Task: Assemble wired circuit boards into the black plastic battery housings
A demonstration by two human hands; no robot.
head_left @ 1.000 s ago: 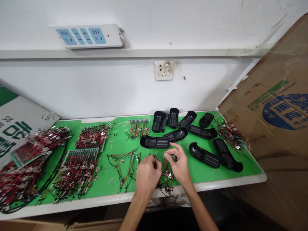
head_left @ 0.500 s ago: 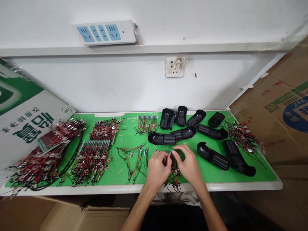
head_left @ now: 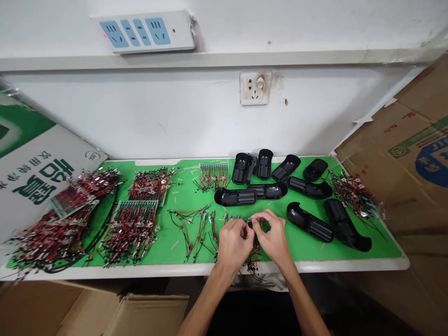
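Near the table's front edge, my left hand (head_left: 234, 241) and my right hand (head_left: 273, 237) meet, thumbs and fingertips pinched around a small wired circuit board (head_left: 249, 220). Its red and black wires (head_left: 252, 262) hang between my wrists toward the front edge. Fingers cover most of the board. To the left of my hands lie single wired boards (head_left: 200, 228), loosely spread, and a few more board ends show just behind my left knuckles. Black curved plastic shells (head_left: 310, 223) lie to the right of my right hand.
Piles of wired boards (head_left: 135, 233) fill the left side, beside a white-green carton (head_left: 42, 158). More shells (head_left: 235, 197) lie behind my hands. A wire bundle (head_left: 355, 193) sits at the right, near a brown cardboard box (head_left: 413, 186). A wall socket (head_left: 255, 88) is behind.
The camera view has tilted slightly down. My left hand has drawn slightly away from my right, and several board ends behind it show more clearly. Both hands stay pinched at the same board.
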